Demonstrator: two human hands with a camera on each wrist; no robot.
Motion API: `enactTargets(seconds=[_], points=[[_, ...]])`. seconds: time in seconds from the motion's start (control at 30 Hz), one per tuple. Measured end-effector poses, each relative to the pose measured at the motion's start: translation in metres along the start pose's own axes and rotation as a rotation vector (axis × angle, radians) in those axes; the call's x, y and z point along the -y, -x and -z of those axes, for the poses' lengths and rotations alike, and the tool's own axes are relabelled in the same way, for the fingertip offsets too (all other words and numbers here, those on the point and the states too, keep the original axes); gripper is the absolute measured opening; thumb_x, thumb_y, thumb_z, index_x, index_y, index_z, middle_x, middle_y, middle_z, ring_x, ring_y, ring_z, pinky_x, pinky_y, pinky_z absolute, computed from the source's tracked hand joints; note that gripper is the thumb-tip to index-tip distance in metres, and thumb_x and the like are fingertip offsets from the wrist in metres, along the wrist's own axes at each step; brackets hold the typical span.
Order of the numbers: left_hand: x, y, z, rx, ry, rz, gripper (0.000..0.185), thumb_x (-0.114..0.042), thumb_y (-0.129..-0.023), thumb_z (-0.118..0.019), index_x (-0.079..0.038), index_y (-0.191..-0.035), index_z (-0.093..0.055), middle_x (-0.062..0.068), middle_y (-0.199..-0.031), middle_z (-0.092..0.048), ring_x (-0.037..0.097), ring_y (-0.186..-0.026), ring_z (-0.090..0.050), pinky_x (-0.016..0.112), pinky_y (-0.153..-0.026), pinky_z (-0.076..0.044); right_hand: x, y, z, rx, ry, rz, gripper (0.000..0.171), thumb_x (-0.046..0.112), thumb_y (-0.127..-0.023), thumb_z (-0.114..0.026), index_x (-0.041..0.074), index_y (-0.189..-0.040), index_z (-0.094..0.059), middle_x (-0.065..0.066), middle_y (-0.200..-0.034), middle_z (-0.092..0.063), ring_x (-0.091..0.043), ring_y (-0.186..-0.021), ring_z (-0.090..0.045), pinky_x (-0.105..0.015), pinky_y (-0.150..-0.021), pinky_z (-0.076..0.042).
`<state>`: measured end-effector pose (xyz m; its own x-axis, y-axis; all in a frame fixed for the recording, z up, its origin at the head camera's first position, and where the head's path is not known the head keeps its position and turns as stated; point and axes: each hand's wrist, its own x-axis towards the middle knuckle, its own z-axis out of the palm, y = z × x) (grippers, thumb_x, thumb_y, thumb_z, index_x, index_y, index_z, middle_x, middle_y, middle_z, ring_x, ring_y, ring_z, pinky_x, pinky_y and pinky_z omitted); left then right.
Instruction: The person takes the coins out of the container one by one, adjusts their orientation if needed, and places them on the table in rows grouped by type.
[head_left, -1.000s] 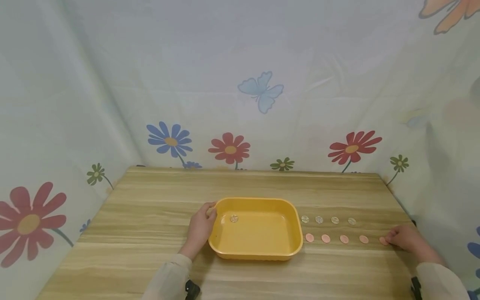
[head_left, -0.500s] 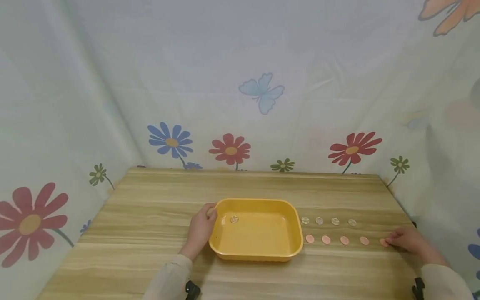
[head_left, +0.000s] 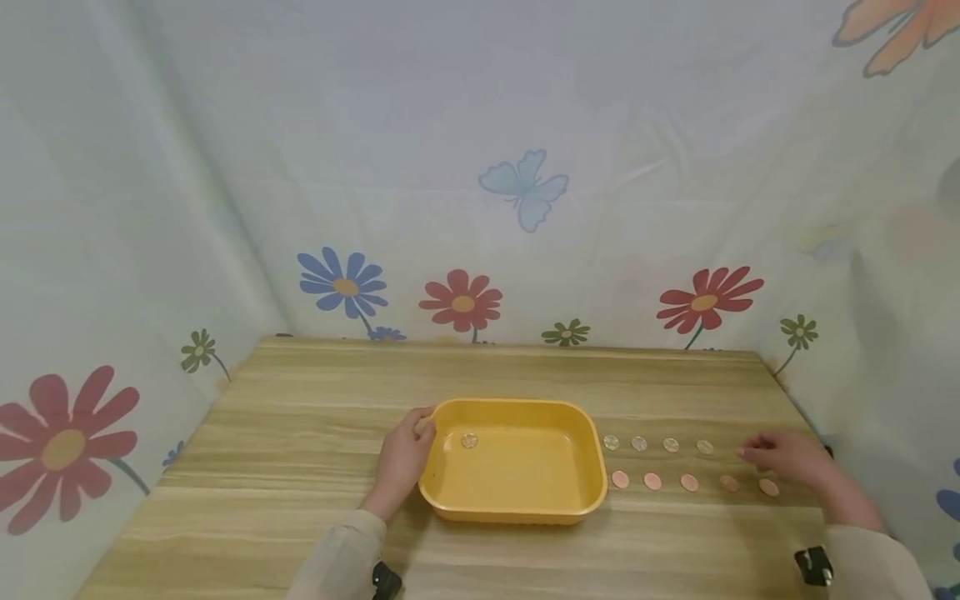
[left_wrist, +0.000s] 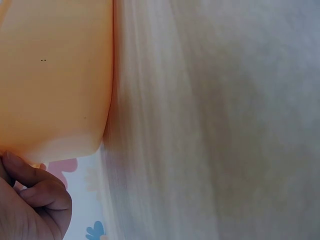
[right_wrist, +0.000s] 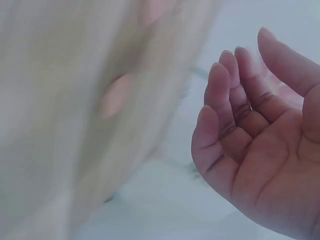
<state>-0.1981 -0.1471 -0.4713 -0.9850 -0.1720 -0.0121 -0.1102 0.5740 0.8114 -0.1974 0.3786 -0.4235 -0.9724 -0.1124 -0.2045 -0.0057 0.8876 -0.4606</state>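
A yellow plastic tray [head_left: 517, 515] stands on the table with one pale metallic coin [head_left: 469, 441] in its left part. My left hand [head_left: 402, 454] grips the tray's left rim; in the left wrist view the curled fingers [left_wrist: 45, 192] meet the tray wall [left_wrist: 60, 100]. To the tray's right lie two rows of coins: pale metallic ones such as this coin [head_left: 671, 445] behind, copper-coloured ones such as this coin [head_left: 689, 482] in front. My right hand [head_left: 787, 458] hovers above the rows' right end, holding nothing. The right wrist view shows its fingers [right_wrist: 218, 90] loosely bent, thumb apart.
The wood-grain table [head_left: 360, 367] meets a white cloth backdrop [head_left: 375, 125] printed with flowers at the back and sides. Dark devices, one of them a black wrist mount [head_left: 814, 566], sit at both sleeves.
My right hand has let go of the rightmost copper-coloured coin, which stays on the table, and has moved up and to the left. My left hand keeps its place on the tray.
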Motion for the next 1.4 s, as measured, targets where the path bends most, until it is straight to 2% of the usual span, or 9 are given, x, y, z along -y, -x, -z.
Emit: enactTargets(seconds=[0.1,0.27,0.5,0.73,1.03,1.2,1.4], points=[[0.0,0.0,-0.001,-0.001,-0.008,-0.001,0.038,-0.019,-0.105,-0.052,-0.005,-0.139,-0.06,0.01,-0.075,-0.064,0.013,-0.059,-0.052,0.026,-0.054,-0.045,0.026,-0.001,0.0,-0.021,-0.014,0.052,0.031,0.023,-0.104,-0.059,-0.008,-0.105,-0.065,-0.014,-0.092,-0.068,-0.017,-0.082,-0.057,-0.032,-0.068,-0.048],[0.0,0.0,-0.002,-0.003,-0.008,0.001,0.037,-0.019,-0.104,-0.052,-0.006,-0.138,-0.061,0.008,-0.071,-0.061,0.013,-0.058,-0.051,0.025,-0.053,-0.044,0.077,-0.005,-0.008,-0.064,-0.061,0.177,0.021,0.019,-0.102,-0.062,-0.001,-0.103,-0.068,-0.006,-0.088,-0.065,-0.013,-0.077,-0.051,-0.026,-0.066,-0.044],[-0.004,0.0,-0.001,-0.008,-0.012,-0.001,0.037,-0.019,-0.104,-0.052,-0.006,-0.138,-0.061,0.009,-0.071,-0.062,0.013,-0.058,-0.05,0.025,-0.053,-0.043,0.142,-0.019,-0.029,0.013,-0.117,0.36,0.016,0.02,-0.1,-0.065,0.004,-0.099,-0.069,-0.004,-0.087,-0.066,-0.011,-0.076,-0.05,-0.023,-0.065,-0.044],[-0.005,0.0,0.0,-0.008,-0.016,-0.002,0.037,-0.019,-0.105,-0.052,-0.006,-0.138,-0.061,0.017,-0.083,-0.07,0.014,-0.062,-0.056,0.025,-0.056,-0.046,0.19,-0.039,-0.044,0.058,-0.094,0.455,0.015,0.021,-0.1,-0.065,0.007,-0.098,-0.07,-0.001,-0.086,-0.067,-0.01,-0.075,-0.05,-0.023,-0.068,-0.044],[-0.002,0.0,0.001,-0.014,-0.016,-0.008,0.037,-0.018,-0.104,-0.052,-0.005,-0.137,-0.061,0.017,-0.082,-0.07,0.015,-0.062,-0.055,0.026,-0.056,-0.045,0.235,-0.057,-0.069,0.151,-0.075,0.541,0.009,0.016,-0.099,-0.066,0.008,-0.098,-0.07,-0.003,-0.089,-0.071,-0.007,-0.075,-0.053,-0.022,-0.069,-0.047],[-0.001,-0.001,-0.001,0.002,-0.011,-0.003,0.038,-0.019,-0.105,-0.051,-0.005,-0.139,-0.06,0.014,-0.077,-0.067,0.013,-0.06,-0.053,0.026,-0.054,-0.045,0.248,-0.066,-0.08,0.178,-0.049,0.541,0.011,0.017,-0.099,-0.067,0.007,-0.102,-0.071,-0.003,-0.094,-0.073,-0.007,-0.08,-0.057,-0.024,-0.075,-0.05],[-0.001,-0.002,-0.002,-0.009,-0.017,-0.009,0.037,-0.019,-0.104,-0.053,-0.005,-0.138,-0.061,0.009,-0.071,-0.062,0.013,-0.058,-0.05,0.025,-0.053,-0.043,0.264,-0.075,-0.091,0.209,-0.008,0.525,0.015,0.014,-0.097,-0.069,0.003,-0.107,-0.073,-0.005,-0.097,-0.073,-0.009,-0.084,-0.058,-0.024,-0.076,-0.051]])
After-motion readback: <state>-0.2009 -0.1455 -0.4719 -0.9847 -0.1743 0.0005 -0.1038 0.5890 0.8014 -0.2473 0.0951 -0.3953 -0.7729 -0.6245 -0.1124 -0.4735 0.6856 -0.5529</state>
